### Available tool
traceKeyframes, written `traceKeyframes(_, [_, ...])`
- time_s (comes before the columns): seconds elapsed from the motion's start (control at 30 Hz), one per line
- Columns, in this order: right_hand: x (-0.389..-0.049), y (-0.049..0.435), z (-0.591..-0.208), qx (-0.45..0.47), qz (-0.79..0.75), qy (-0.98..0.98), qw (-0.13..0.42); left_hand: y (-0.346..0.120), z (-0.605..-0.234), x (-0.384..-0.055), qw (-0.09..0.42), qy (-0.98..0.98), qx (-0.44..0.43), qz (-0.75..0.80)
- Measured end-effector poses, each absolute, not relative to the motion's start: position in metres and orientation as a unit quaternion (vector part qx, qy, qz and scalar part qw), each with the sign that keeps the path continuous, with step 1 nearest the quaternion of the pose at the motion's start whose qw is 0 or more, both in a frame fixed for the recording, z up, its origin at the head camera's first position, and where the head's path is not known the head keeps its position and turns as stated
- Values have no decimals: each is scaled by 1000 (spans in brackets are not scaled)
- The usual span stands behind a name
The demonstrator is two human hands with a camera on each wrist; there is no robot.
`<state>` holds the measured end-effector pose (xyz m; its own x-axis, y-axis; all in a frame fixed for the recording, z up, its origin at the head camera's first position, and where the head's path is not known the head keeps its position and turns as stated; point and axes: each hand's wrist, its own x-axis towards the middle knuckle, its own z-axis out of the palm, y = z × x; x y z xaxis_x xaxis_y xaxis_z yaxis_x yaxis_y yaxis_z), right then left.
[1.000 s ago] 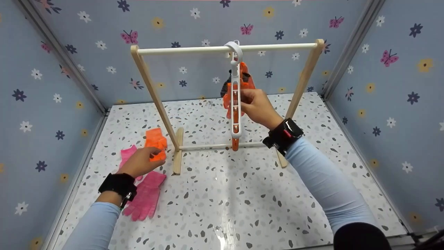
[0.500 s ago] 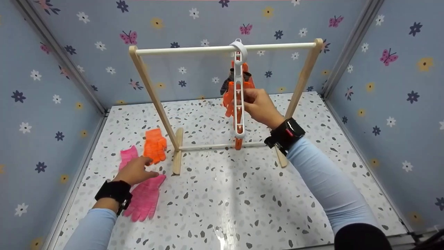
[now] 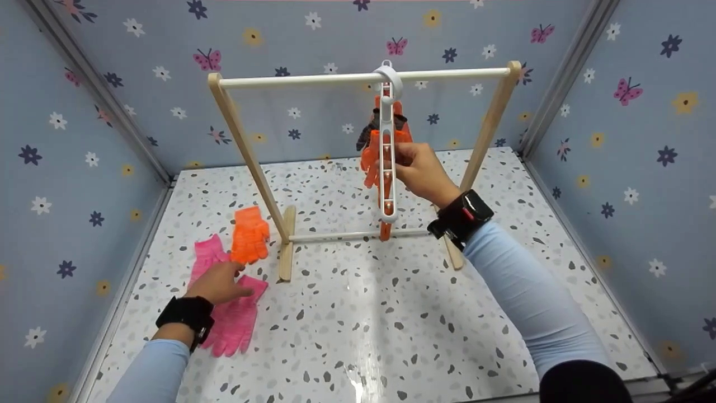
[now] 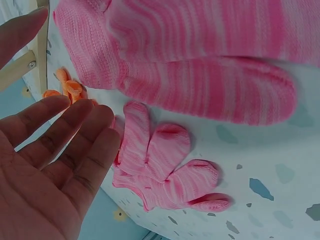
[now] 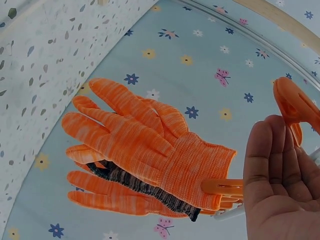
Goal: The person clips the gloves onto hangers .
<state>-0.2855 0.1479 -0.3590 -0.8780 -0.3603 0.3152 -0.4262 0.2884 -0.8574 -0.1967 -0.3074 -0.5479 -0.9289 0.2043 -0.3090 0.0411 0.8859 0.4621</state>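
My left hand [image 3: 218, 285] hovers over two pink knitted gloves [image 3: 238, 324] on the left of the speckled floor, fingers loosely spread and holding nothing. In the left wrist view one pink glove [image 4: 210, 95] lies close beyond the fingers; contact is not visible. My right hand [image 3: 422, 173] is at the white clip hanger [image 3: 386, 117], its fingertips against an orange clip [image 5: 289, 100]. Thumb and fingers appear to pinch there, though the hanger partly hides them. Orange gloves [image 5: 135, 145] and a dark grey knitted piece [image 5: 150, 191] hang from the hanger, one glove held by another clip [image 5: 220, 186].
A wooden rack with a white top rail [image 3: 296, 81] carries the hanger. Its left post [image 3: 249, 157] and foot [image 3: 285, 263] stand beside a loose orange glove [image 3: 250, 235]. Flower-patterned walls [image 3: 632, 168] enclose the sides and back.
My left hand has drawn back from the orange glove toward the pink gloves. The hanger has shifted slightly right along the rail, with the right hand staying at it.
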Motion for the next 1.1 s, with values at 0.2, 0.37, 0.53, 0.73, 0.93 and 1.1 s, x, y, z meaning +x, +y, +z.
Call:
traceKeyframes(0.2, [-285,148,-358,245,548,-799,33,-306,-553,-197,177,957,55,223])
traceKeyframes(0.37, [-285,149,-358,246,551,-797,34,-305,-557,-198,179,956,45,226])
traceKeyframes(0.53, [-285,148,-359,254,555,-792,32,-305,-561,-198,174,958,40,225])
traceKeyframes(0.73, [-285,148,-359,243,554,-795,32,-303,-563,-199,177,959,30,219])
traceKeyframes(0.93, [-286,148,-360,239,551,-799,23,-301,-564,-201,185,959,23,213])
traceKeyframes(1.1, [-286,149,-359,241,548,-801,25,-302,-567,-202,185,958,21,218])
